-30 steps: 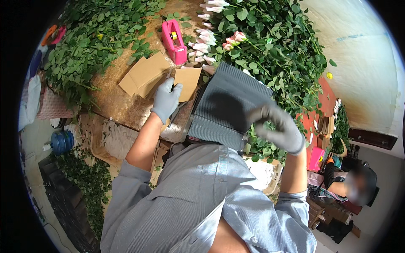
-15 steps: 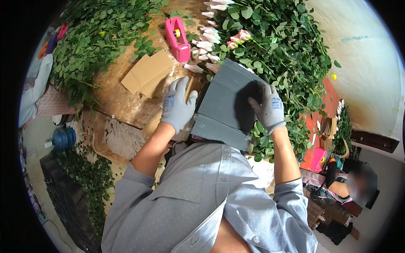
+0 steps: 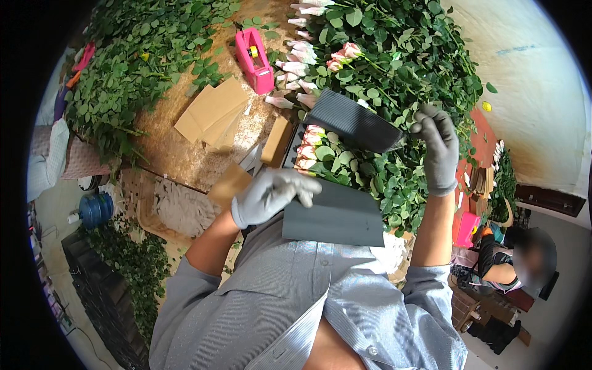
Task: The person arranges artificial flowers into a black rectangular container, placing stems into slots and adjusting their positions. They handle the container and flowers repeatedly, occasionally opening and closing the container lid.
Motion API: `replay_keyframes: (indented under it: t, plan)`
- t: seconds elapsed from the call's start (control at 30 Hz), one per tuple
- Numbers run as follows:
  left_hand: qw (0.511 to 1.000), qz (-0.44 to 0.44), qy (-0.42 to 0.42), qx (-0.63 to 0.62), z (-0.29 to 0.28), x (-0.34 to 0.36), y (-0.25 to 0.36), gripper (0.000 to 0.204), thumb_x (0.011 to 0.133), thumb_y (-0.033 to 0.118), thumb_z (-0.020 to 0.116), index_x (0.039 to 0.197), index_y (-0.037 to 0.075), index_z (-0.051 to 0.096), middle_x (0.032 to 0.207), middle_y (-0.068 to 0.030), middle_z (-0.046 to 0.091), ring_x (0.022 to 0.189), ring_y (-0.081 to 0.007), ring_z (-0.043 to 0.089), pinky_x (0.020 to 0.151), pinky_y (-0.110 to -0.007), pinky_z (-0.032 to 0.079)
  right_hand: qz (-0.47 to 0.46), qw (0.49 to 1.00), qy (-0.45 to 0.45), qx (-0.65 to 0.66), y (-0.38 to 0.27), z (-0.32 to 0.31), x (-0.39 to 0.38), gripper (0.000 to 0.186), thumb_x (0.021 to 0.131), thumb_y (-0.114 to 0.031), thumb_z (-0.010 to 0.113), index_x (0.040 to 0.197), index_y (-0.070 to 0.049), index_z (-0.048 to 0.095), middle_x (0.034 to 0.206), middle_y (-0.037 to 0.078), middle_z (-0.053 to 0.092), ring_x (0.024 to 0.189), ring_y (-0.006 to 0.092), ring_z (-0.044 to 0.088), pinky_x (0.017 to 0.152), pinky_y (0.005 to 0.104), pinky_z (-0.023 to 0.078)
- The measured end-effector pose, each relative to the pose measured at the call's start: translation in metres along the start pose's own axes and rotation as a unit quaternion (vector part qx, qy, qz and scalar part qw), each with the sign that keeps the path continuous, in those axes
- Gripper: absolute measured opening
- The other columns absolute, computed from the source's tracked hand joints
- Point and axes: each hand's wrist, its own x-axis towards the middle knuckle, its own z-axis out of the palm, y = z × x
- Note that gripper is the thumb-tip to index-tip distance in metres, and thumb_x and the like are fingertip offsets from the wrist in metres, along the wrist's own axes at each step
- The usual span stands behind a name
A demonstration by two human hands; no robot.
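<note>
A dark ribbed wrapper lies opened, its upper flap raised at the back and its lower flap lying toward me. Between them a bundle of pink roses with green leaves shows. My gray-gloved left hand hovers over the lower flap's left end, fingers loosely bent and apart, holding nothing visible. My right hand, gloved too, is raised beside the upper flap's right end, fingers curled loosely apart with nothing seen in them. A cardboard piece stands left of the roses.
A pink tape dispenser, cardboard sheets, white-wrapped rose heads and leafy heaps lie on the worktable. A blue water jug stands at left. Another person is at lower right.
The dark wrapper has opened into two flaps, exposing roses. My left hand let go of cardboard and moved down onto the wrapper's side; my right hand moved up and rightward.
</note>
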Motion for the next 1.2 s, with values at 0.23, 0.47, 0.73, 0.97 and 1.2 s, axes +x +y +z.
replay_keyframes:
  t: [0.23, 0.47, 0.73, 0.97, 1.2]
  plan:
    - [0.987, -0.065, 0.055, 0.138, 0.021, -0.022, 0.015, 0.027, 0.094, 0.004, 0.064, 0.12, -0.001, 0.069, 0.094, -0.0095, 0.076, 0.087, -0.0226, 0.073, 0.096, -0.038, 0.051, -0.032, 0.887, -0.379, -0.262, 0.052, 0.073, -0.072, 0.032, 0.09, -0.025, 0.078, 0.11, -0.004, 0.065, 0.107, 0.015, 0.067, 0.098, 0.0313, 0.067, 0.087, 0.0397, 0.055]
    - [0.8, -0.056, -0.009, 0.597, 0.002, 0.014, 0.027, 0.07, 0.072, 0.038, 0.087, 0.129, 0.004, 0.064, 0.125, -0.0114, 0.062, 0.118, -0.0327, 0.056, 0.106, -0.046, 0.042, -0.094, 0.813, -0.36, -0.448, 0.061, 0.102, -0.085, 0.041, 0.085, -0.037, 0.082, 0.107, -0.008, 0.063, 0.106, 0.017, 0.063, 0.095, 0.0386, 0.065, 0.084, 0.0449, 0.053]
    - [0.697, -0.143, -0.076, 0.698, 0.014, 0.01, -0.001, 0.054, 0.077, 0.038, 0.083, 0.116, 0.008, 0.063, 0.106, -0.0084, 0.062, 0.107, -0.0282, 0.057, 0.103, -0.044, 0.041, -0.094, 0.778, -0.321, -0.532, 0.096, 0.071, -0.035, 0.077, 0.08, -0.028, 0.081, 0.147, -0.008, 0.05, 0.141, 0.019, 0.053, 0.127, 0.0388, 0.054, 0.104, 0.0484, 0.046]
    - [0.704, -0.085, -0.014, 0.705, 0.018, -0.008, -0.018, 0.058, 0.076, 0.029, 0.083, 0.124, 0.007, 0.06, 0.11, -0.009, 0.06, 0.107, -0.0292, 0.056, 0.101, -0.045, 0.042, -0.123, 0.677, -0.374, -0.622, 0.099, 0.085, -0.036, 0.088, 0.079, -0.016, 0.072, 0.157, -0.003, 0.032, 0.146, 0.025, 0.046, 0.128, 0.0439, 0.051, 0.108, 0.0492, 0.042]
    - [0.738, -0.115, 0.044, 0.663, 0.028, -0.019, -0.022, 0.063, 0.08, 0.023, 0.079, 0.136, 0.006, 0.055, 0.123, -0.0118, 0.055, 0.11, -0.0342, 0.055, 0.098, -0.047, 0.043, -0.244, 0.67, -0.284, -0.641, 0.139, 0.088, -0.044, 0.086, 0.078, -0.026, 0.075, 0.151, 0.001, 0.038, 0.133, 0.025, 0.054, 0.115, 0.0395, 0.056, 0.097, 0.0489, 0.046]
